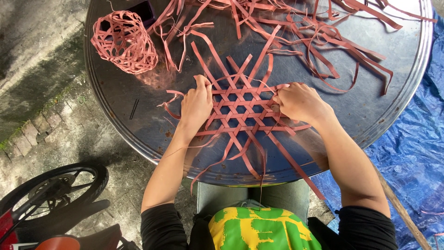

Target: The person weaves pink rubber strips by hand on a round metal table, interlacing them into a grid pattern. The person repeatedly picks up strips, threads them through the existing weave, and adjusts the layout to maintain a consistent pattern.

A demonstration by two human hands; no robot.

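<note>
blocked far: loose strips [319,32], woven ball [125,41] | free: bare table [120,99] left of left hand [196,105]

Woven mat [240,109] on round table [115,97]; small basket [125,42] far left; loose strips [323,32] behind.

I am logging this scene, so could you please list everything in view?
Flat open-weave mat of reddish-pink strips: one, table centre, under both hands.
Small woven reddish-pink basket: one, table's upper left.
Loose reddish-pink strips: many, table's far side.
Round grey metal table: one, centre.
Blue tarpaulin: one, right ground.
Black wheel: one, lower left.
Left hand: on the mat's left edge.
Right hand: on the mat's right edge.
</note>
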